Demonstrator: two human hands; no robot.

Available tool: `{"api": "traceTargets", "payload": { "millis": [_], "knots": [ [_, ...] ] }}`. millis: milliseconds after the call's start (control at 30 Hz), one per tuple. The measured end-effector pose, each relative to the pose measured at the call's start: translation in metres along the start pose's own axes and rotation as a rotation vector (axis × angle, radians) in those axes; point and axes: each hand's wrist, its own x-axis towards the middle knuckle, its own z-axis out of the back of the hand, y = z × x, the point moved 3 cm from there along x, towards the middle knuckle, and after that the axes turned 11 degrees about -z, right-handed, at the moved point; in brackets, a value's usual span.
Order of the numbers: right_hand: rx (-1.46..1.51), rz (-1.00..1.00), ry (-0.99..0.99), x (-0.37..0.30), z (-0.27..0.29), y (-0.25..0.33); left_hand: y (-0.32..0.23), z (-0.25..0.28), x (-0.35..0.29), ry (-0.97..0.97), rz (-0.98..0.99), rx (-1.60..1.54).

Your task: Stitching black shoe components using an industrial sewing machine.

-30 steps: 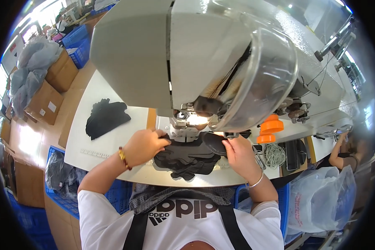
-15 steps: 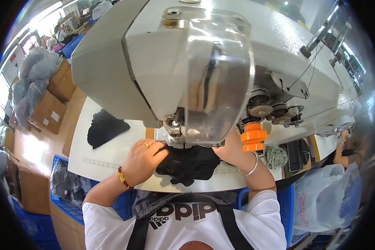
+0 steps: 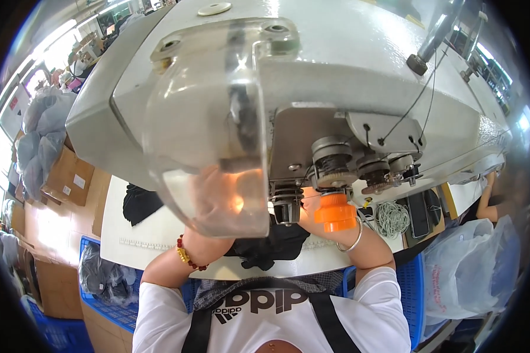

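Under the head of a large grey-white sewing machine [image 3: 312,82] lies a piece of black fabric [image 3: 271,248]. My left hand [image 3: 213,197] is by the fabric's left side and shows only dimly through a clear plastic guard [image 3: 203,112]. Its fingers are blurred there, so their pose is unclear. On the fabric's right side, my right hand [image 3: 308,219] is mostly covered by the machine head and an orange knob [image 3: 334,212]. Those fingers are hidden too. Whether either hand grips the fabric does not show.
More black fabric [image 3: 140,203] lies at the table's left, near a printed ruler strip [image 3: 141,243]. To the right are coiled cord [image 3: 392,220] and a dark phone-like slab [image 3: 417,215]. Blue crates [image 3: 109,312] with bagged goods flank me. Cartons [image 3: 68,179] stand at the left.
My view has come closer to the machine, and its guard now covers my left hand. That hand has moved right and farther in. My right hand stays near the same place.
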Motion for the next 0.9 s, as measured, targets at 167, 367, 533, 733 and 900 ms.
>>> {"api": "traceTargets", "payload": {
  "millis": [167,367,533,733,900],
  "knots": [
    [0.105,-0.151,0.064,0.003,0.006,0.006,0.001,0.004,0.005,0.013,0.012,-0.072],
    [0.163,-0.184,0.095,0.003,0.008,0.006,0.002,0.001,-0.007,0.003,-0.01,0.046],
    [0.169,-0.161,0.133,0.002,0.01,0.003,0.002,0.001,-0.008,0.08,-0.034,0.103],
    [0.193,-0.162,0.107,0.002,0.008,0.0,0.007,-0.001,-0.013,-0.041,0.006,0.006],
    [0.244,-0.154,0.079,-0.002,0.005,-0.006,0.007,-0.003,-0.012,-0.016,-0.004,0.0]
  ]
}}
